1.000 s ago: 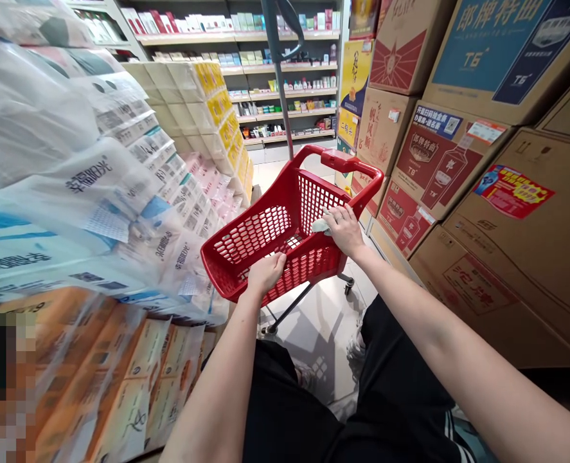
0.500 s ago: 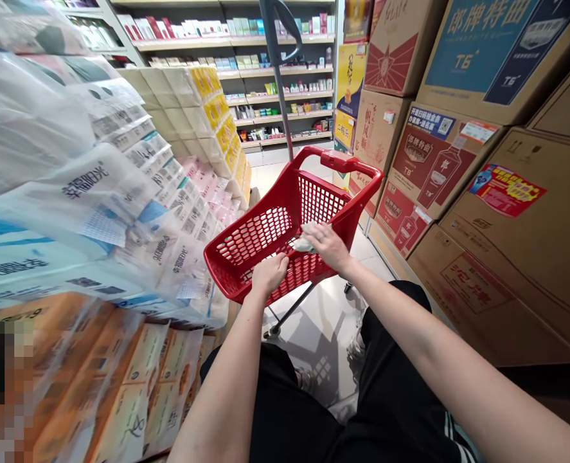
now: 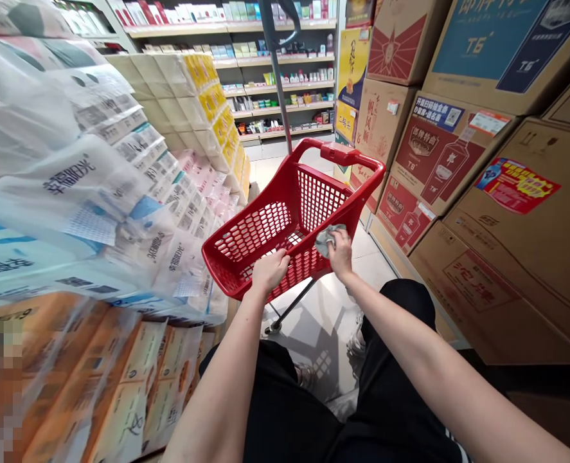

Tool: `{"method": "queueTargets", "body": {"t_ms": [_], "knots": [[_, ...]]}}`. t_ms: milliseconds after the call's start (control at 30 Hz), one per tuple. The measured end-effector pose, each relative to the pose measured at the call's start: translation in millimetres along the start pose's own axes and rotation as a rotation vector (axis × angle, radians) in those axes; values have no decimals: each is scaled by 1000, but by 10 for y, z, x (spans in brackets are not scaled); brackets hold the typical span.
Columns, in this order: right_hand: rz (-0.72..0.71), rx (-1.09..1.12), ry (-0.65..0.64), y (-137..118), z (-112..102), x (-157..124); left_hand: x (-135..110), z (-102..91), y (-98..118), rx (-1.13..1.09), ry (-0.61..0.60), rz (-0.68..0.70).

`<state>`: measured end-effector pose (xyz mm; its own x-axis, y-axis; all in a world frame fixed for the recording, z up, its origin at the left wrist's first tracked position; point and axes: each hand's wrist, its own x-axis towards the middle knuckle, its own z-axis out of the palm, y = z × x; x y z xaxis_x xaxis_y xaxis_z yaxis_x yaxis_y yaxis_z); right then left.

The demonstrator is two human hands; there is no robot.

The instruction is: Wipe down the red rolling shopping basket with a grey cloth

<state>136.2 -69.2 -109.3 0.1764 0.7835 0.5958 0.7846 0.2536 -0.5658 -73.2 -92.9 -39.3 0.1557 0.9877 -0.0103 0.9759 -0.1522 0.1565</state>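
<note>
A red plastic shopping basket [image 3: 265, 231] on a wheeled frame stands in the aisle in front of me, its handle at the far end. My left hand [image 3: 268, 270] is closed over the near rim of the basket. My right hand [image 3: 341, 252] is closed on a crumpled grey-white cloth [image 3: 324, 238] and presses it against the basket's right rim, close to the near corner. The inside of the basket holds nothing that I can see.
Plastic-wrapped packs of tissue paper [image 3: 96, 186] are stacked high on the left. Large cardboard boxes [image 3: 482, 193] are piled on the right. A grey pole [image 3: 276, 71] rises behind the basket. Stocked shelves [image 3: 285, 64] close the aisle's far end. My dark-trousered legs are below.
My right hand has slid with the cloth along the basket's right rim, from near the handle end back toward the near corner. My left hand has kept its hold on the near rim.
</note>
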Motion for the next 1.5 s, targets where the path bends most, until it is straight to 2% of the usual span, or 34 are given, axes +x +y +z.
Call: {"method": "queueTargets", "body": {"t_ms": [100, 167, 233, 333, 400, 567, 667, 733, 867, 967, 1100, 1200, 1367, 1500], "knots": [[-92, 18, -107, -294, 122, -241, 36, 25, -3, 21, -1, 7], [-149, -6, -153, -382, 134, -307, 55, 41, -23, 38, 11, 10], [-223, -54, -202, -361, 106, -277, 63, 49, -47, 49, 19, 12], [-292, -118, -242, -171, 61, -139, 60, 48, -70, 50, 16, 19], [-224, -139, -197, 15, 67, -59, 57, 46, -69, 46, 19, 31], [74, -94, -96, 489, 201, -23, 46, 52, -46, 45, 32, 27], [153, 21, -79, 636, 280, -28, 34, 52, -41, 42, 32, 36], [223, 99, -59, 649, 305, -2, 27, 49, -40, 45, 33, 33], [453, 141, -32, 538, 257, 145, 22, 42, -34, 49, 33, 26], [516, 171, 25, 399, 151, 321, 22, 40, -29, 49, 33, 27], [409, 205, 167, 228, 26, 539, 24, 43, -23, 52, 45, 49], [335, 250, 198, 164, 6, 577, 27, 41, -13, 57, 47, 37], [195, 281, 101, 110, 47, 350, 32, 30, 1, 50, 35, 21], [24, 284, -76, -22, -23, 86, 26, 23, 0, 50, 31, 8]]}}
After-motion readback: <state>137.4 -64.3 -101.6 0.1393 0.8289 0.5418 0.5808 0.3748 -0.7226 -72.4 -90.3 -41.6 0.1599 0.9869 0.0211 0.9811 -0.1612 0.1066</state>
